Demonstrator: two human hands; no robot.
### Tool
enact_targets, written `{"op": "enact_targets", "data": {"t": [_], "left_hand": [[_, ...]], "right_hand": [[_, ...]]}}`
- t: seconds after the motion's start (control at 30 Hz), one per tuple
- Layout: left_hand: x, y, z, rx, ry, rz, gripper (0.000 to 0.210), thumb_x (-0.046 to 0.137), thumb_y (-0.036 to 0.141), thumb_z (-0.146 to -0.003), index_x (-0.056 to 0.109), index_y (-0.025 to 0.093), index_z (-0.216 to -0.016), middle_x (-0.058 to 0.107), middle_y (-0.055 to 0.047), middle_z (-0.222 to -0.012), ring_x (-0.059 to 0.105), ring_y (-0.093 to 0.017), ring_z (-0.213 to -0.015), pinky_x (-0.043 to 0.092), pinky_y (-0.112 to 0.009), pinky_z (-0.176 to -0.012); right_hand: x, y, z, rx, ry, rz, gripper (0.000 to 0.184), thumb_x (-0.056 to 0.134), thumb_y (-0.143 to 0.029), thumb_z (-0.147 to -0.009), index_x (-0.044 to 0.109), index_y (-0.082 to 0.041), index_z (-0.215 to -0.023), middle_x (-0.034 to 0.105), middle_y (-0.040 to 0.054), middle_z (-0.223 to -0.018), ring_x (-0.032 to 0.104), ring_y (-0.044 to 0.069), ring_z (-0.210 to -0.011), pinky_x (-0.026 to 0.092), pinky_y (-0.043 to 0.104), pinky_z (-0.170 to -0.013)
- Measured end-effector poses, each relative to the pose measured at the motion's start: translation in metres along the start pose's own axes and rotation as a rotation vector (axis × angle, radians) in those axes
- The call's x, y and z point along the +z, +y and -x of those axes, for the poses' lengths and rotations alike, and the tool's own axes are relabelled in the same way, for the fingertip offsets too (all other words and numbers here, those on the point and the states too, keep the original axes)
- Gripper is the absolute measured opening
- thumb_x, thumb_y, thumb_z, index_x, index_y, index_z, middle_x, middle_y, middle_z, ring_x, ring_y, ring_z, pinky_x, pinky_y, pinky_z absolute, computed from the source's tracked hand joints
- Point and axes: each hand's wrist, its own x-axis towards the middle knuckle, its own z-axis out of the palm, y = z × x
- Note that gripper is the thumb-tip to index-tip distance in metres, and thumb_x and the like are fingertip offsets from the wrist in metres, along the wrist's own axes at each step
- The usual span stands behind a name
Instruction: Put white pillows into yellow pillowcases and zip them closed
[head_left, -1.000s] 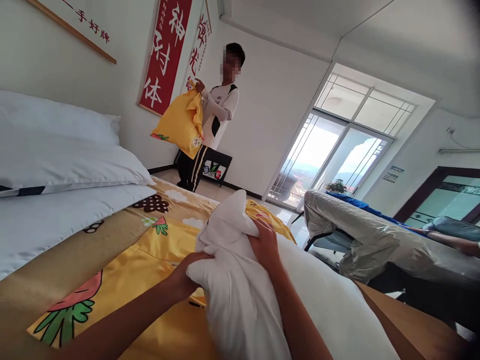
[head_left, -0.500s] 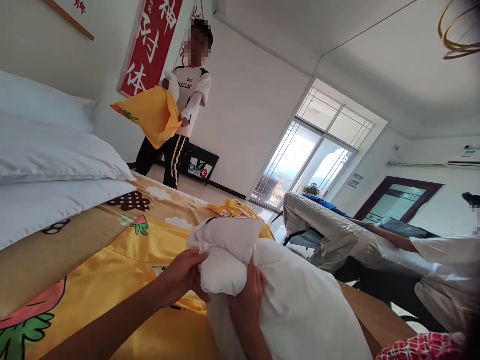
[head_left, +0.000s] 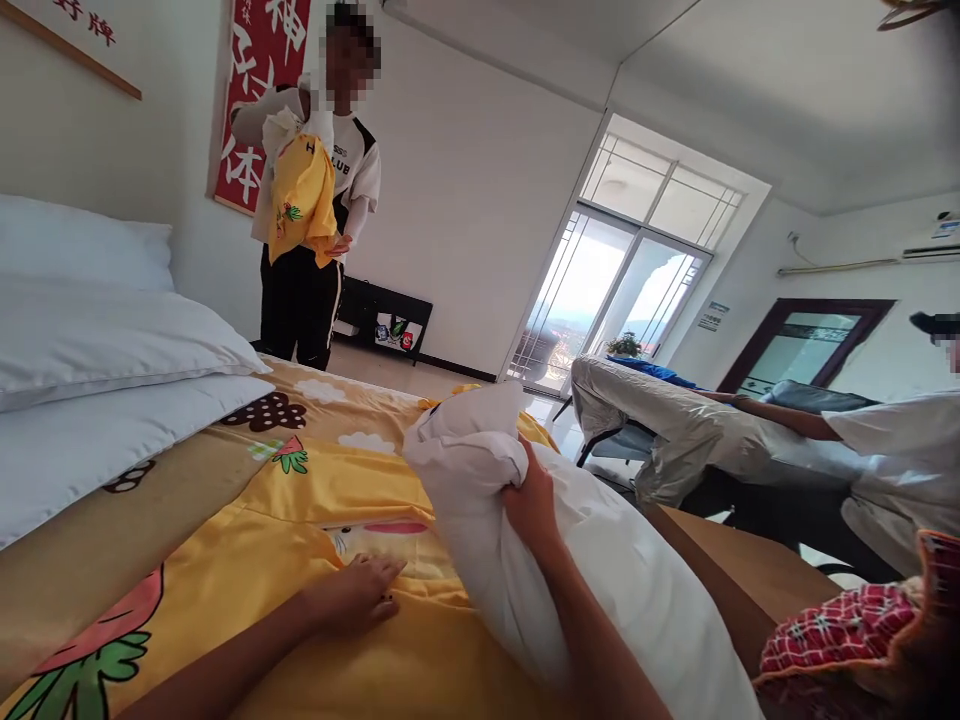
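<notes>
My right hand [head_left: 532, 500] grips the bunched end of a white pillow [head_left: 630, 560], which lies slanting across the bed's right side. That end is folded up and over my fingers, so part of the grip is hidden. To the left, my left hand [head_left: 364, 592] rests palm down with its fingers stretched out on yellow printed cloth [head_left: 277, 560]. A rabbit face print [head_left: 390, 540] shows just beyond the left fingertips. My left hand is apart from the pillow.
White pillows [head_left: 112, 340] are stacked at the left. Behind the bed stands a person [head_left: 349, 190] handling a yellow pillowcase [head_left: 300, 195] with white stuff at its top. Another person's sleeve [head_left: 885, 425] is at the right, by plastic-wrapped furniture [head_left: 675, 430]. A cardboard box [head_left: 739, 565] and red checked cloth [head_left: 840, 630] are near.
My left hand has let go of the white pillow and dropped onto the yellow cloth. My right hand has lifted the pillow's end slightly. The standing person has raised the yellow pillowcase upright.
</notes>
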Motion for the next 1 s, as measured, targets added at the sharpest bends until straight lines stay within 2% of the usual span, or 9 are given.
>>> {"op": "enact_targets", "data": {"t": [0.17, 0.3, 0.37, 0.47, 0.57, 0.67, 0.73, 0.87, 1.0], "left_hand": [[-0.007, 0.003, 0.005, 0.126, 0.038, -0.051, 0.024, 0.044, 0.028, -0.090, 0.065, 0.018, -0.087, 0.066, -0.009, -0.097, 0.062, -0.024, -0.094, 0.048, -0.033, -0.085], [-0.016, 0.007, 0.015, 0.158, 0.005, -0.036, 0.024, 0.044, 0.028, -0.091, 0.064, 0.018, -0.081, 0.066, -0.007, -0.090, 0.063, -0.021, -0.085, 0.047, -0.028, -0.076], [-0.020, 0.010, 0.019, 0.162, -0.012, -0.059, 0.024, 0.044, 0.026, -0.090, 0.065, 0.018, -0.084, 0.067, -0.008, -0.089, 0.064, -0.021, -0.084, 0.047, -0.028, -0.075], [-0.024, 0.017, 0.023, 0.128, -0.048, -0.139, 0.025, 0.044, 0.025, -0.088, 0.067, 0.017, -0.090, 0.067, -0.011, -0.091, 0.064, -0.025, -0.085, 0.047, -0.033, -0.076], [-0.024, 0.022, 0.028, 0.118, -0.039, -0.113, 0.027, 0.043, 0.026, -0.088, 0.066, 0.017, -0.099, 0.067, -0.011, -0.098, 0.063, -0.027, -0.090, 0.047, -0.035, -0.080], [-0.024, 0.023, 0.038, 0.085, 0.015, -0.061, 0.028, 0.046, 0.023, -0.085, 0.065, 0.020, -0.105, 0.066, -0.009, -0.107, 0.060, -0.027, -0.099, 0.044, -0.037, -0.089], [-0.025, 0.023, 0.048, 0.039, 0.041, -0.075, 0.032, 0.046, 0.019, -0.082, 0.064, 0.021, -0.109, 0.065, -0.009, -0.111, 0.059, -0.027, -0.101, 0.041, -0.039, -0.093], [-0.039, 0.013, 0.062, 0.006, 0.035, -0.085, 0.028, 0.045, 0.018, -0.081, 0.065, 0.022, -0.099, 0.067, -0.007, -0.105, 0.060, -0.025, -0.095, 0.041, -0.038, -0.091], [-0.060, -0.026, 0.042, -0.102, 0.044, -0.135, 0.025, 0.044, 0.013, -0.077, 0.068, 0.020, -0.079, 0.069, -0.007, -0.084, 0.063, -0.023, -0.084, 0.044, -0.033, -0.081]], "right_hand": [[-0.050, 0.007, -0.014, -0.055, 0.056, 0.057, 0.056, 0.041, -0.016, -0.056, 0.061, -0.018, -0.109, 0.071, 0.0066, -0.099, 0.063, 0.024, -0.093, 0.048, 0.032, -0.078], [-0.071, 0.025, -0.033, -0.010, -0.052, 0.290, 0.032, 0.042, -0.015, -0.060, 0.063, -0.019, -0.084, 0.070, 0.0073, -0.078, 0.064, 0.025, -0.080, 0.045, 0.029, -0.065], [-0.068, 0.030, -0.041, -0.004, -0.190, 0.400, 0.029, 0.042, -0.012, -0.062, 0.062, -0.017, -0.082, 0.070, 0.0096, -0.084, 0.064, 0.026, -0.085, 0.044, 0.029, -0.068], [-0.036, 0.020, -0.040, -0.075, -0.503, 0.490, 0.039, 0.043, -0.006, -0.067, 0.062, -0.015, -0.100, 0.067, 0.0130, -0.112, 0.060, 0.027, -0.105, 0.043, 0.030, -0.081], [0.026, -0.007, -0.022, -0.160, -0.787, 0.506, 0.039, 0.048, -0.005, -0.071, 0.063, -0.016, -0.105, 0.067, 0.0109, -0.112, 0.061, 0.024, -0.104, 0.044, 0.028, -0.081], [0.088, -0.034, -0.003, -0.222, -0.926, 0.521, 0.025, 0.054, -0.008, -0.078, 0.067, -0.013, -0.099, 0.069, 0.0129, -0.106, 0.063, 0.023, -0.098, 0.045, 0.031, -0.083], [0.112, -0.043, 0.000, -0.242, -0.962, 0.545, 0.023, 0.054, -0.015, -0.086, 0.064, -0.012, -0.106, 0.067, 0.0133, -0.109, 0.062, 0.023, -0.100, 0.045, 0.037, -0.088], [0.114, -0.031, -0.012, -0.252, -1.003, 0.535, 0.027, 0.056, -0.017, -0.085, 0.062, -0.011, -0.111, 0.066, 0.0139, -0.112, 0.062, 0.023, -0.102, 0.046, 0.038, -0.088], [0.098, -0.010, -0.018, -0.268, -1.014, 0.472, 0.038, 0.053, -0.009, -0.075, 0.063, -0.013, -0.111, 0.065, 0.0139, -0.116, 0.061, 0.022, -0.106, 0.045, 0.029, -0.086]]}}
